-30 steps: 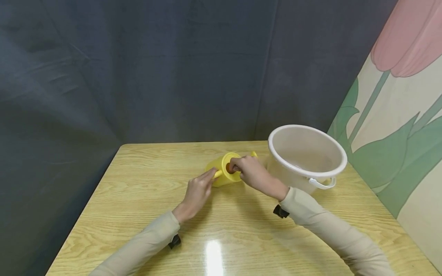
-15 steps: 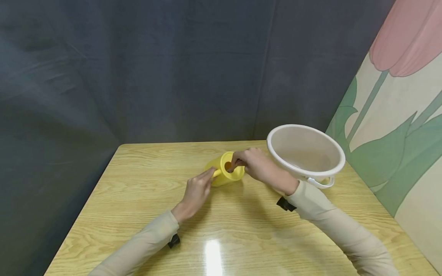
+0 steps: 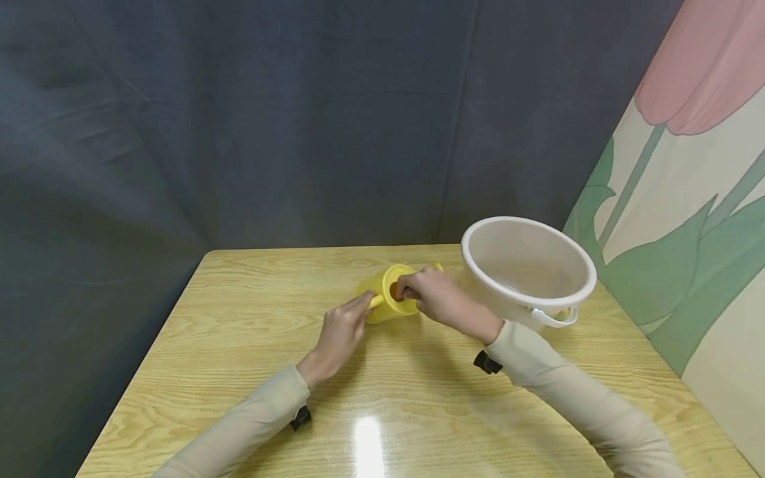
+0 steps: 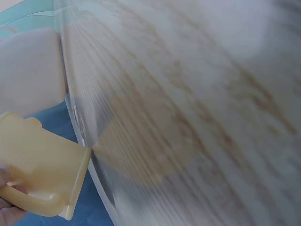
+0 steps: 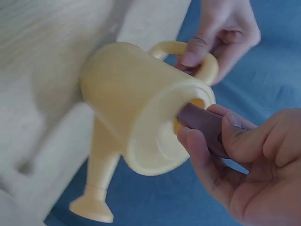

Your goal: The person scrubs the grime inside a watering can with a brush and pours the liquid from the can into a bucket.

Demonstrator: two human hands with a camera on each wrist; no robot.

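A yellow watering can [image 3: 374, 315] is tipped over low at the table, its open top facing right toward me. By its handle my left hand [image 3: 339, 335] grips it; the curled fingers show best in the right wrist view. My right hand [image 3: 439, 300] is at the can's opening. Between thumb and fingers it pinches a small brownish, smooth-surfaced piece [image 5: 204, 126], whose far end reaches into the opening. Its kind cannot be told, and the head view hides it behind the fingers. The spout with its sprinkler head [image 5: 92, 207] juts out on the far side.
A white bucket [image 3: 508, 309] with a white handle stands right of the watering can, close beyond my right hand. The wood-grain table [image 3: 239, 372] ends at a dark curtain [image 3: 335, 133] behind. A wall with painted tulips [image 3: 651, 279] borders the right side.
Half a second ago my right hand was slightly higher and farther right; now it has come back down and left to the opening. The left hand and watering can have barely moved.
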